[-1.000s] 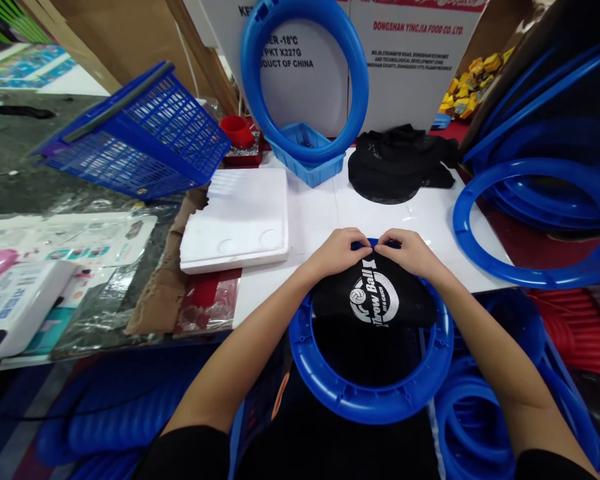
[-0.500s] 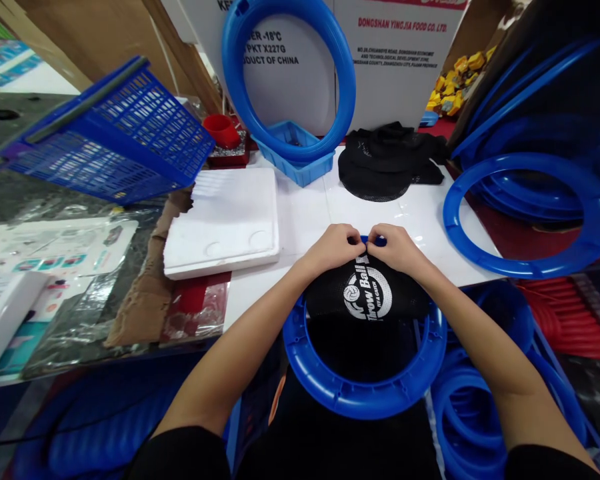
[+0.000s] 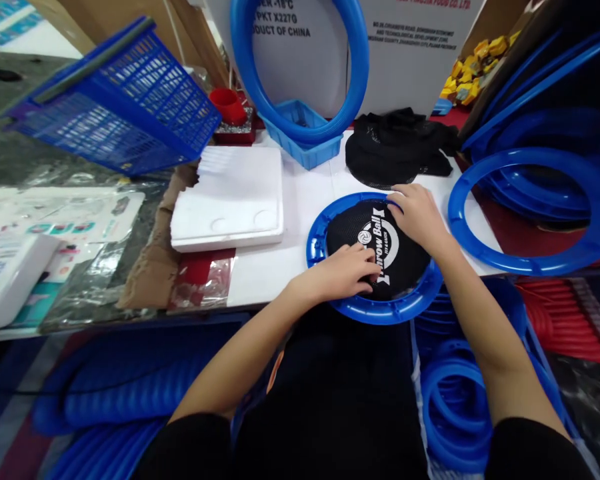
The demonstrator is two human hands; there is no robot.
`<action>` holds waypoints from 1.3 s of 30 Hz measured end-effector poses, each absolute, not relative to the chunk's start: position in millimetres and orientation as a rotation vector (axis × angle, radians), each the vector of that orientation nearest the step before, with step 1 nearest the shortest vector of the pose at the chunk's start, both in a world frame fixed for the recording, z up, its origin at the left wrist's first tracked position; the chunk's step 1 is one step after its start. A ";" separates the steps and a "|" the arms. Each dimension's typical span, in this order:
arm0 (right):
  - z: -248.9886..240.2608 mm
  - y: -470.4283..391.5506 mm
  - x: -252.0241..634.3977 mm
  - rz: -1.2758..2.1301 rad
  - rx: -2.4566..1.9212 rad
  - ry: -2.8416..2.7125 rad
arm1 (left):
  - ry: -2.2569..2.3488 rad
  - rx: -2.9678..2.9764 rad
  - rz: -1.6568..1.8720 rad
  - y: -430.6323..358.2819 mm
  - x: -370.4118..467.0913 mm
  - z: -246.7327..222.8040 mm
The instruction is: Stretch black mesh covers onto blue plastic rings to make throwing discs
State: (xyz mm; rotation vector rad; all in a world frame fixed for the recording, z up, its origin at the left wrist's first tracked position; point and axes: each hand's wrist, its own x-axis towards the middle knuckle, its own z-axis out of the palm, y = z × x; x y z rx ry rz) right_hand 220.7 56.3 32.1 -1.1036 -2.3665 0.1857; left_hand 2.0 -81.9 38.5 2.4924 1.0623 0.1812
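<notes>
Ring [image 3: 380, 312], 1 under my hands: lying on the white tabletop [image 3: 265, 287] before me, its 6 o'clock edge reaching past the table's near edge. Blue, glossy, round; black mesh [image 3: 347, 223] across the middle; 1 white print [image 3: 380, 247] on that, "Throw Ball" running from 6 towards 12, with a small ball figure and an arc.

Hands, mine, 2. Left hand [image 3: 347, 270]: at the ring's 8, palm down, fingers loosely spread, tips on the mesh beside the print. Right hand [image 3: 416, 212]: at the ring's 1 to 2, fingers bent over rim and mesh; whether they pinch, I cannot tell.

Around it, same dial:
Loose ring [image 3: 525, 265], 1, blue, 2 to 3.
Upright ring [image 3: 359, 67], 1, blue, 11, lower edge at the tray.
Tray [image 3: 305, 159], 1, light blue, 11.
Black cloth [image 3: 400, 147], 1 heap, 12 to 1.
Foam block [image 3: 230, 207], 1, white, 9 to 10.
Basket [image 3: 125, 100], 1, blue, 10.
Cup [image 3: 229, 107], 1, red, 10.
Yellow pieces [image 3: 475, 70], many, 1.
</notes>
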 end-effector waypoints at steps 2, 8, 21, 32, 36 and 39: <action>39.2 5.8 222.1 0.145 -1.036 -2.376 | 1.073 2.479 0.262 -79.4 -1.5 35.0; 9.3 -110.8 230.4 0.320 -0.964 -2.302 | 1.174 2.386 0.667 -110.7 -8.7 29.9; -2.8 -82.4 242.6 0.503 -0.524 -2.228 | 0.920 2.367 1.306 -119.0 -13.7 -15.7; 14.2 -73.4 250.4 0.641 -0.331 -2.488 | 0.789 2.389 1.085 -116.1 -22.7 -3.8; 14.2 -73.5 250.6 0.640 -0.347 -2.519 | 0.768 2.447 1.015 -116.4 -24.0 -2.4; 14.7 -73.8 251.1 0.651 -0.377 -2.540 | 0.797 2.463 0.923 -117.1 -25.3 -1.0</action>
